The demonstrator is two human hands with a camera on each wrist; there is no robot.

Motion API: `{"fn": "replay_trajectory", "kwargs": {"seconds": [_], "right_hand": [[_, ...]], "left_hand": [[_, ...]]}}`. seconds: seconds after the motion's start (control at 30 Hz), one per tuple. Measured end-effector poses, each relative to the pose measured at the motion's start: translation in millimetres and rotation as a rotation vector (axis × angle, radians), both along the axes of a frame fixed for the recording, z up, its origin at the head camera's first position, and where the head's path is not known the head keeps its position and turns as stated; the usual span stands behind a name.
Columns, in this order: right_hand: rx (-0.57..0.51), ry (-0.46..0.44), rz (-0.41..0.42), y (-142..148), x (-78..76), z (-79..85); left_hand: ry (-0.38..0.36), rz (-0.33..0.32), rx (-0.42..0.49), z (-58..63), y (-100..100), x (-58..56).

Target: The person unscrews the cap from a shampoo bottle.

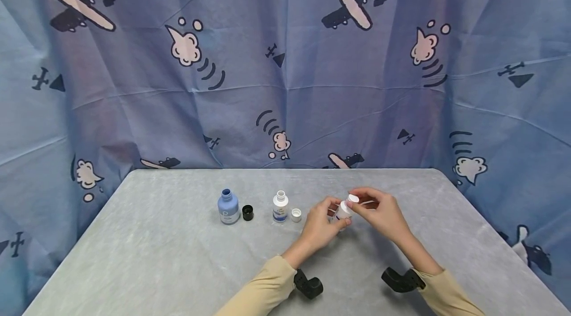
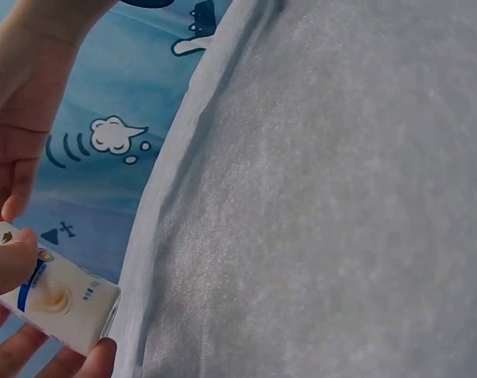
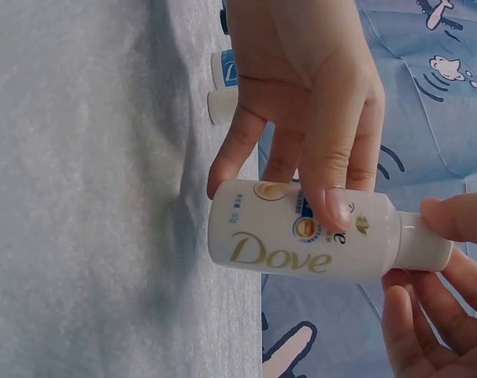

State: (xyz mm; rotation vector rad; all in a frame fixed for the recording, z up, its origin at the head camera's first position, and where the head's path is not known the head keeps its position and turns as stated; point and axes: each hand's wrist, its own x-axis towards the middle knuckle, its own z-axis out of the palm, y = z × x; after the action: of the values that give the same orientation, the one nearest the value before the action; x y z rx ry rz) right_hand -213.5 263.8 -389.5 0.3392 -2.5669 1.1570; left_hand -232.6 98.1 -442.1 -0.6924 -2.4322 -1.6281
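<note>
My left hand [image 1: 322, 222] grips a small white Dove bottle [image 3: 293, 236], its thumb across the label. My right hand [image 1: 382, 212] pinches the bottle's white cap [image 3: 424, 242] between thumb and fingers. The cap sits at the bottle's neck. In the head view the bottle leans with its capped end up and to the right. Part of the label [image 2: 57, 299], with a cream swirl, shows in the left wrist view.
Left of the hands, an uncapped white bottle [image 1: 280, 207] stands beside a loose white cap [image 1: 296, 215]. Farther left stand an uncapped blue bottle [image 1: 228, 208] and a black cap [image 1: 247, 212]. A patterned curtain [image 1: 241, 58] hangs behind the grey-white table [image 1: 156, 246].
</note>
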Motion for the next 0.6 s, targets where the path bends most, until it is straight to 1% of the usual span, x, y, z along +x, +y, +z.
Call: {"fn": "replay_trajectory", "kwargs": {"seconds": [0.2, 0.3, 0.43, 0.6], "right_hand": [[0.000, 0.045, 0.061, 2.3, 0.6, -1.8], [-0.005, 0.064, 0.092, 3.3, 0.6, -3.2], [-0.014, 0.084, 0.143, 3.6, 0.8, -3.4], [-0.019, 0.082, 0.206, 3.8, 0.7, -2.8]], "left_hand": [[-0.009, -0.047, -0.038, 0.1, 0.5, 1.0], [-0.001, -0.065, -0.049, -0.2, 1.4, 1.2], [0.015, -0.074, -0.056, -0.5, 2.1, 1.9], [0.018, -0.082, -0.069, -0.4, 1.6, 2.8]]}}
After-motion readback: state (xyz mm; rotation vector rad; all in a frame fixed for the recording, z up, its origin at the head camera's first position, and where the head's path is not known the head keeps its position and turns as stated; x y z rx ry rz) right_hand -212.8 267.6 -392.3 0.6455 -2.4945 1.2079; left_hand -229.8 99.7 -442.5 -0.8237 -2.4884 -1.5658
